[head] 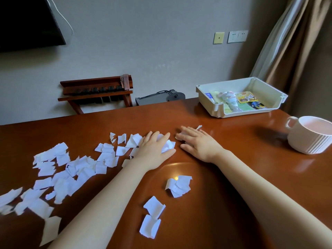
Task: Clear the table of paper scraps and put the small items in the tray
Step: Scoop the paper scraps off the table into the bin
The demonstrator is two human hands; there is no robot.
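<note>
Wooden table bears left hand spread on paper scraps, right hand flat.

I see paper scraps: plain white, no print. table: glossy red-brown wood. tray at far right corner: cream, holding a yellow packet and a blue-and-yellow toy car. mug at right edge: white, ribbed lower band, pinkish inside.
</note>
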